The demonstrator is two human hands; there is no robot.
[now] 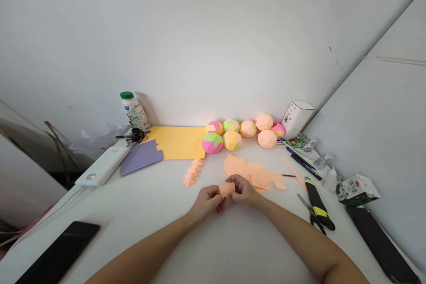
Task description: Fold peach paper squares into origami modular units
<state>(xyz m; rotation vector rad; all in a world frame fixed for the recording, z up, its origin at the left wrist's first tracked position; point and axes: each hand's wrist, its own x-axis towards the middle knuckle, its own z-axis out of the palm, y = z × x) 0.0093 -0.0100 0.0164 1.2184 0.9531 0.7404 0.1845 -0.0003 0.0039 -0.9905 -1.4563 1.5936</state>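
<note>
Both hands meet over the middle of the white table (140,213), pinching one small peach paper piece (227,189). My left hand (209,202) grips its left end with closed fingers. My right hand (244,191) grips the right end, fingers curled. Just beyond lies a loose pile of peach paper squares (253,171). A short row of folded peach units (193,172) sits to the left of it. Several folded paper balls (233,140) in pink, green, yellow and peach stand by the wall.
A yellow sheet (178,142) and a purple sheet (141,156) lie at back left, near a white power bank (103,166), keys (133,136) and a bottle (134,112). A phone (60,253) lies front left. Scissors (311,214), a utility knife (319,206), pens and a small carton (357,188) are at right.
</note>
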